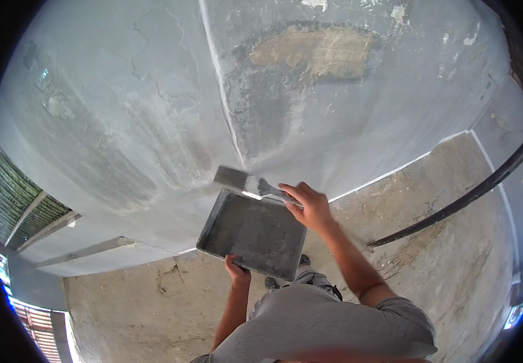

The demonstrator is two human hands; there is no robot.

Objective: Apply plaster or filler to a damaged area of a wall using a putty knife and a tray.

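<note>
My right hand (313, 207) is wrapped round the handle of a wide flat paintbrush (231, 178). The brush points left, its dark grey head over the far edge of a shallow black tray (203, 241). A wet-looking grey mix, cement-like in colour, coats the inside of the tray. My left hand (238, 272) grips the tray's near left edge, thumb on the rim and the other fingers hidden underneath. The tray is held off the floor, in front of my body. Whether the bristles touch the tray or the wall behind cannot be made out.
A grey wall (170, 133) rises ahead, with a white vertical line (219, 69) and a bare tan patch (316, 51). A thick black pipe (455, 209) slants up from the stained concrete floor (134, 302) at right. Green slats (22, 196) show at far left.
</note>
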